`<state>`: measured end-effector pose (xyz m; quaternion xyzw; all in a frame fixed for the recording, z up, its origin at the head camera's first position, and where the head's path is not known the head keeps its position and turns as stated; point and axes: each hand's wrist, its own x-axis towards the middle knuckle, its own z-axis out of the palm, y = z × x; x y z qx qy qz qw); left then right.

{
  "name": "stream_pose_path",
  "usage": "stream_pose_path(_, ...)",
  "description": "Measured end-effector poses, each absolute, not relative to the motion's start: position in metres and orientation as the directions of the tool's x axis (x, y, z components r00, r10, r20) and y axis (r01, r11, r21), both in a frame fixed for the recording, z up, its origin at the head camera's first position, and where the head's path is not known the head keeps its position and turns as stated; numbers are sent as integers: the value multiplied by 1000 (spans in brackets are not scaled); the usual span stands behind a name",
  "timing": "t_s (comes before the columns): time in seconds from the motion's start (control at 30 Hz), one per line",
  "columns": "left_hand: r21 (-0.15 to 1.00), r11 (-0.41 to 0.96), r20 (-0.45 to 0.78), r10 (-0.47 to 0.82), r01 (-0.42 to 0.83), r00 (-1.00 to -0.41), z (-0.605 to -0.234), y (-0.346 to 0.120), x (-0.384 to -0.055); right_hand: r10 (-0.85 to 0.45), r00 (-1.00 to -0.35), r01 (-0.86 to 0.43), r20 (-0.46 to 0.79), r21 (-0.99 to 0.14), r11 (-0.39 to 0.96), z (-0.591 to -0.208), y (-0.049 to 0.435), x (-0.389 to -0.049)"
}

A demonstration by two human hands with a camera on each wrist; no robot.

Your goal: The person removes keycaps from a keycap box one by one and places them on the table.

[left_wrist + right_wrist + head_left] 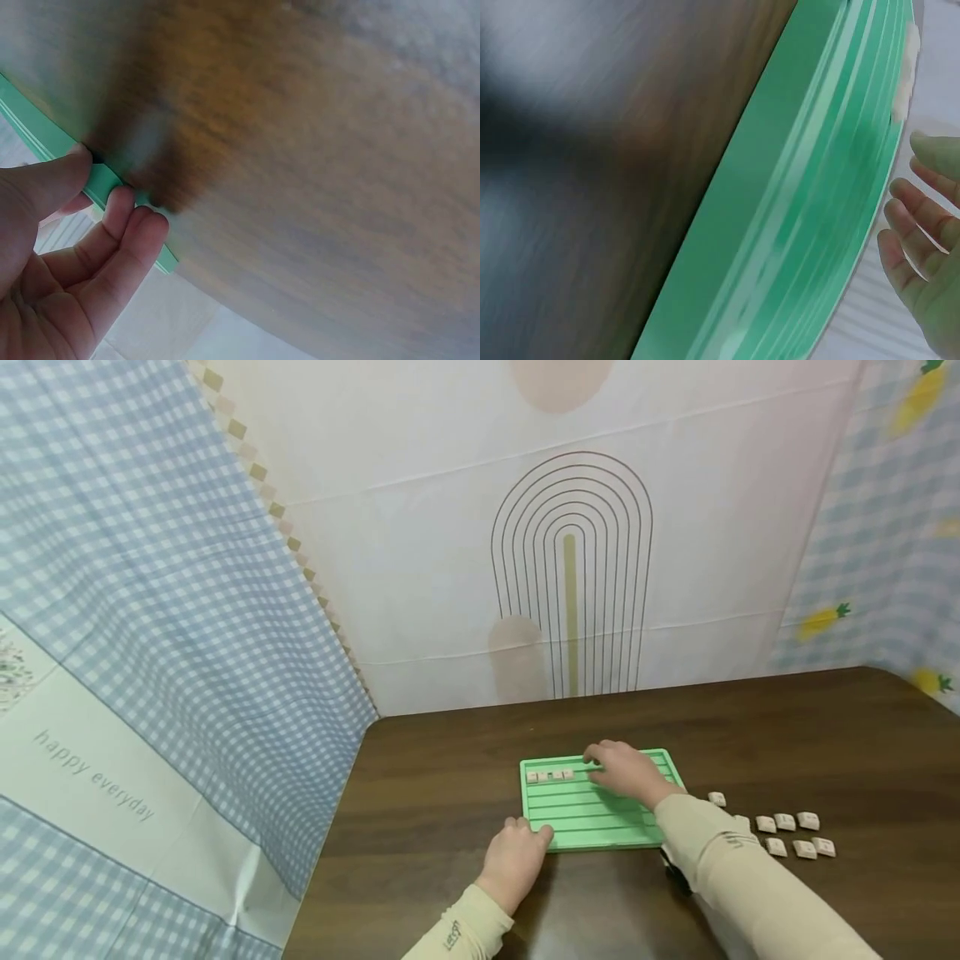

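Observation:
A green tray (592,837) with raised ridges running lengthwise lies on the table. My left hand (515,858) pinches its near left corner; in the left wrist view the thumb and curled fingers (120,214) close on the green edge. Several small cream tiles (567,774) with faint marks stand in the tray's top row at the left, with a small gap among them. Over the tray's far side is my right hand (626,770), just right of that row. Its fingers (915,217) are loosely bent and apart, with nothing between them in the right wrist view.
Several loose cream tiles (784,822) lie on the dark wooden table (442,777) to the right of the tray, beside my right forearm. One tile (717,798) sits nearer the tray. A patterned cloth (420,568) hangs behind the table, and a checked cloth (187,568) hangs at the left.

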<state>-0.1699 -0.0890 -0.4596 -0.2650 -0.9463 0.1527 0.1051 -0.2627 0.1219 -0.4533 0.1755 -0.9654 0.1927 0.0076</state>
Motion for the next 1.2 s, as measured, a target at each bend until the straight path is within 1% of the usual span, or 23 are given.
stream_pose_path(0.27, -371, 807, 118, 532, 460, -839, -463, -88, -171, -330, -938, -345, 103, -305, 887, -461, 90, -267)
stream_pose_path(0.47, -378, 797, 145, 554, 471, -820, -464, -88, -170, -312, -942, -334, 120, -264, 905, -468, 84, -265)
stream_pose_path(0.73, -374, 804, 182, 552, 462, -814, -463, -89, -172, -301, -940, -335, 160, -262, 905, -467, 82, -267)
stream_pose_path(0.8, -367, 807, 186, 552, 464, -813, -464, -88, -172, -305, -935, -344, 179, -259, 903, -465, 86, -265)
stream_pose_path(1.0, -359, 809, 167, 547, 466, -821, -465, -88, -172, -311, -921, -373, 235, -300, 878, -449, 109, -259)
stream_pose_path(1.1, -356, 809, 160, 545, 467, -823, -465, -89, -172, -300, -926, -361, 228, -308, 880, -441, 133, -255)
stream_pose_path(1.2, -356, 808, 165, 548, 469, -820, -464, -90, -172, -271, -941, -324, 204, -304, 896, -437, 164, -250)
